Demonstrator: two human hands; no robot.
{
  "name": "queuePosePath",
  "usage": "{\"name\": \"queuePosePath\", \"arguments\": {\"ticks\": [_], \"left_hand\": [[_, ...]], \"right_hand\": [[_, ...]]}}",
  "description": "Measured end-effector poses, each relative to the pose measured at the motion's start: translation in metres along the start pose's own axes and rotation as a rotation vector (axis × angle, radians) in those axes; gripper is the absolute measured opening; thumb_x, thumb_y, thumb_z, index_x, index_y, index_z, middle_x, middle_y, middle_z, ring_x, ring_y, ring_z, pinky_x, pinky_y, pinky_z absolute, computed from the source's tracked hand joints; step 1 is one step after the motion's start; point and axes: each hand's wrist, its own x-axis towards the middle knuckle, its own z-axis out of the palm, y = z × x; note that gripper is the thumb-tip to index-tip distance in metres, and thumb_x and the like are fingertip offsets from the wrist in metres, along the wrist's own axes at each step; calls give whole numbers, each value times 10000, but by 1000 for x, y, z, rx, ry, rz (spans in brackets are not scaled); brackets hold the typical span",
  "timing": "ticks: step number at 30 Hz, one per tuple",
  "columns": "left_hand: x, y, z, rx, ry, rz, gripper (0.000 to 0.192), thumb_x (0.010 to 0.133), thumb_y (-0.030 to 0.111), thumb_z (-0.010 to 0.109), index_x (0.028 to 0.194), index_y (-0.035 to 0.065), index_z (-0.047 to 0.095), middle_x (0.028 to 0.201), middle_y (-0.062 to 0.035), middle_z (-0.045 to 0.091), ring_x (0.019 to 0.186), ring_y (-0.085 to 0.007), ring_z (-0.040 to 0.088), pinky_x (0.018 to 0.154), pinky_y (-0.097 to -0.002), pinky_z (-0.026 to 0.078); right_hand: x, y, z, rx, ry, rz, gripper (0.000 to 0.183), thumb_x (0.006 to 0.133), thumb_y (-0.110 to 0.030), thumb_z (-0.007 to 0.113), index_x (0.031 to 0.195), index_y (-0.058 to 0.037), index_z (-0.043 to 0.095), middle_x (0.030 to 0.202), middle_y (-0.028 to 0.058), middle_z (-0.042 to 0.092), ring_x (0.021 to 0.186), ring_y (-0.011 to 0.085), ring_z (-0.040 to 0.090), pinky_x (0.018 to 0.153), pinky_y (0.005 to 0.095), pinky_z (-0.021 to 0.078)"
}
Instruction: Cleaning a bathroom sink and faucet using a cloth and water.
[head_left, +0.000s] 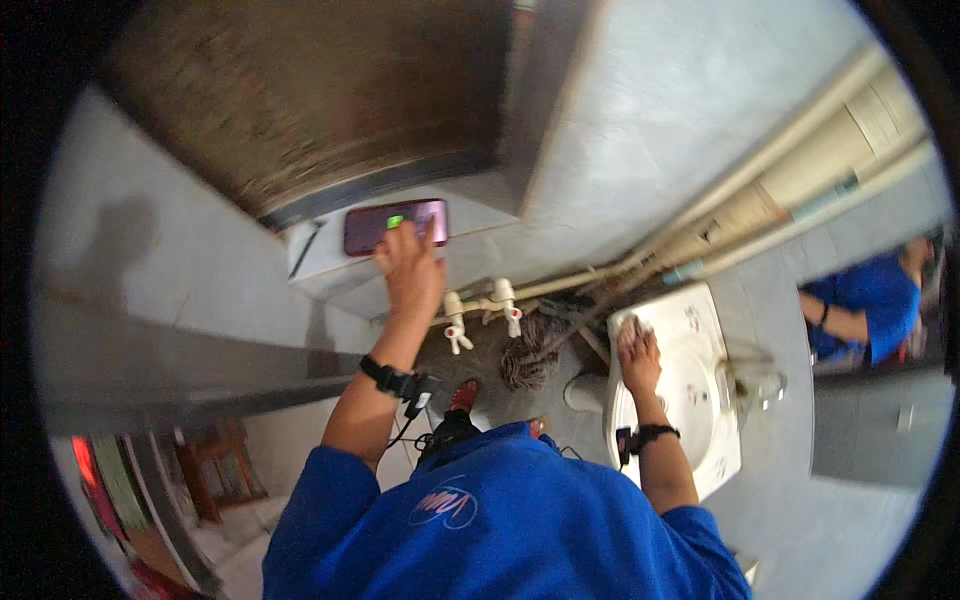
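Note:
My left hand (411, 274) reaches over a smartphone (360, 231) lying on the tiled window ledge. Its fingers are spread, with the tips over the lit screen, and it grips nothing. A thin dark stick-like object (306, 247) rests on the ledge left of the phone. My right hand (640, 367) is at the corner of a white ceramic washbasin (701, 360). Under its fingers is a crumpled greyish cloth or scrubber (634, 330), pressed on the basin's rim; the material is hard to make out. Both wrists wear black bands.
Two white plastic taps (510, 307) stick out below the ledge, on a cream pipe. A string mop (532, 356) lies on the floor near my feet. A metal faucet (757, 386) sits behind the basin, under a wall mirror (862, 315). A wooden stool (225, 465) stands at lower left.

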Motion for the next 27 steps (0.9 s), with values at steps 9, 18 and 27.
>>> {"name": "queuePosePath", "arguments": {"ticks": [9, 18, 27], "left_hand": [[1, 1, 7, 132, 2, 40, 750, 661, 218, 818, 1345, 220, 510, 1152, -106, 469, 1112, -304, 402, 904, -465, 290], [3, 15, 2, 275, -40, 49, 747, 651, 261, 829, 1329, 263, 515, 1121, -83, 459, 1077, -290, 410, 848, -441, 304], [6, 15, -1, 388, -63, 67, 750, 664, 278, 824, 1344, 258, 508, 1107, -93, 463, 1050, -301, 433, 812, -450, 348]], "right_hand": [[-69, 1, -17, 19, -105, 89, 556, 909, -408, 529, 1384, -133, 443, 1530, 5, 284, 1371, 293, 316, 978, 533, 382], [-211, 69, -39, -141, -142, -207, 551, 894, -463, 521, 1365, -184, 463, 1522, -24, 287, 1335, 224, 340, 879, 458, 408], [-319, 180, -80, -158, -298, 83, 518, 865, -350, 581, 1350, -191, 498, 1504, -43, 318, 1384, 230, 270, 908, 538, 403]]}}
